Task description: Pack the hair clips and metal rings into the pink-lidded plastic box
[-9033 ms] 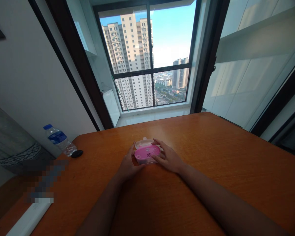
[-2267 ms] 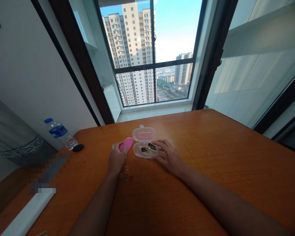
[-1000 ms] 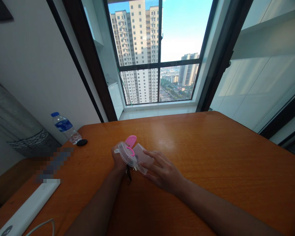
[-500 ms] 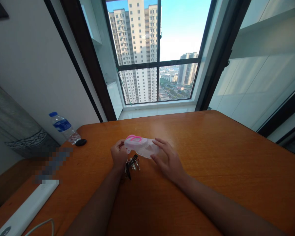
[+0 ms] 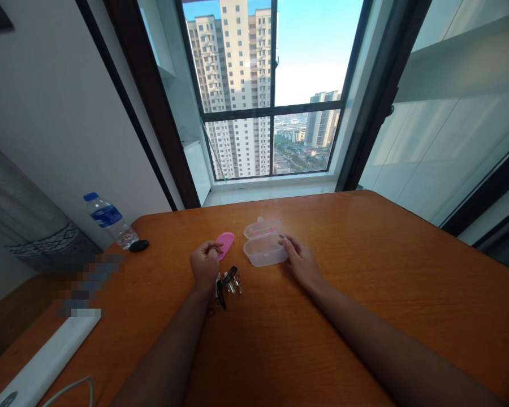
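My left hand [image 5: 205, 264] pinches a flat, pink oval piece [image 5: 226, 245] by its near end; its kind is unclear. To the right of it stands a clear plastic case [image 5: 264, 252], its lid [image 5: 262, 227] folded back on the far side, with small pink spots showing on the lid. The right end of the case is between the thumb and fingers of my right hand [image 5: 300, 261]. Close beside my left wrist, a bunch of keys [image 5: 230, 281] with black parts lies on the wooden table.
A water bottle [image 5: 112, 220] with a blue cap leans at the table's [image 5: 365, 254] far left, a black oval object [image 5: 138, 246] beside its base. A long white object [image 5: 46, 359] and a pale cable [image 5: 74, 384] lie at the near left. A window is beyond the far edge.
The case, earlier held between both hands with pink showing at its left, is now open with its lid back. The pink piece is apart from it, in my left hand.
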`<state>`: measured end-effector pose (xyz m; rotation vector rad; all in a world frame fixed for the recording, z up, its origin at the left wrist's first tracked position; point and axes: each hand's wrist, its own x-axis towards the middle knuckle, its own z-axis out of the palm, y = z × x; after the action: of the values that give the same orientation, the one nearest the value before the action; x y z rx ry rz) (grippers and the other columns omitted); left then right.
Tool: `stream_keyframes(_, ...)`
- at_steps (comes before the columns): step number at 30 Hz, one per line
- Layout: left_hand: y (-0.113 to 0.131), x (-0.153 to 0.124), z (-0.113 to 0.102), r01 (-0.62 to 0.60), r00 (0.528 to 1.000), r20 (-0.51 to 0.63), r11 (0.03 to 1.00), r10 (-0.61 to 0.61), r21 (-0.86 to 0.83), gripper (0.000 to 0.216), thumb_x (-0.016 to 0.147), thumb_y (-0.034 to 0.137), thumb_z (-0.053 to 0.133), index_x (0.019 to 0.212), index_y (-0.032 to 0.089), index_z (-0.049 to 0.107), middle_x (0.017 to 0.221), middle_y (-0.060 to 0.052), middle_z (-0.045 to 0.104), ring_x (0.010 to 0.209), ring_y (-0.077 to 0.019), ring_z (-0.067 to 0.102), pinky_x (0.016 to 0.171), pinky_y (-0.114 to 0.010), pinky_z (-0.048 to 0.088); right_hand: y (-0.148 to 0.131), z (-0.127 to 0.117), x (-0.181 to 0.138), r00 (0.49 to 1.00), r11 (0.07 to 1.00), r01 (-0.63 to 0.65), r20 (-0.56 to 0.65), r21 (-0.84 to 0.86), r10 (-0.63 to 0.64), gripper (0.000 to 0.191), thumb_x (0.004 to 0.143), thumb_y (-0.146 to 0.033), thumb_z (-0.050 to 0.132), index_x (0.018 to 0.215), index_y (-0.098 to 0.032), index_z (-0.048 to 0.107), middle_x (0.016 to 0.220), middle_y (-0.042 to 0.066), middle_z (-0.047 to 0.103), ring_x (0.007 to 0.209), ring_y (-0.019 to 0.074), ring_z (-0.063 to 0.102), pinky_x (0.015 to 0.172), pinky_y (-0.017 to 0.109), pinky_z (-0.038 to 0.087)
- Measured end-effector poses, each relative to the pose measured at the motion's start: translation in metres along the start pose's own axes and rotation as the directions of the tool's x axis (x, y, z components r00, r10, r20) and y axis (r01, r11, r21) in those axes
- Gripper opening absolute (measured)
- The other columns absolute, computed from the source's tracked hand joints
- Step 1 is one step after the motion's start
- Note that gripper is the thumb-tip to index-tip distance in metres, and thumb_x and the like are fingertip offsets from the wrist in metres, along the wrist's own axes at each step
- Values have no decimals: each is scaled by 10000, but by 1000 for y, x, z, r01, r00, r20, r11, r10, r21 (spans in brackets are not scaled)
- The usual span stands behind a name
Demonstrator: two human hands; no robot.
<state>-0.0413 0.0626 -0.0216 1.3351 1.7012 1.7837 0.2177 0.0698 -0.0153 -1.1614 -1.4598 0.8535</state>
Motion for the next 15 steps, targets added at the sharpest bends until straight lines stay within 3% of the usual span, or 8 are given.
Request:
stream_keyframes(6,-4,1,-1,-21,998,54,994,16,106,273,711,186,443,757,162,710,652,-22,681,585,-164,608,556,-247,432,2,-10,8,999,982,43,-24,-182,-48,466,957,-504,416,1226,-210,657,1143,92,721,1055,264,660,950,430,497)
stream_keyframes(10,-2,4,-2,-108,980,190,972,67,211,279,732,177,461,769,189,737,678,-24,705,643,-190,643,629,-283,466,7,-11,11,998,981,40,-37,-189,-47,473,952,-495,430,1275,-209,626,1210,98,691,1075,263,646,961,449,493)
stream_keyframes(15,7,12,-13,-319,871,462,906,166,277,266,715,142,511,725,244,756,769,-35,717,804,-221,645,811,-336,476,9,-11,10,983,968,169,-39,-188,-179,438,960,-479,427,1261,-242,639,1233,96,637,1122,243,602,960,439,497)
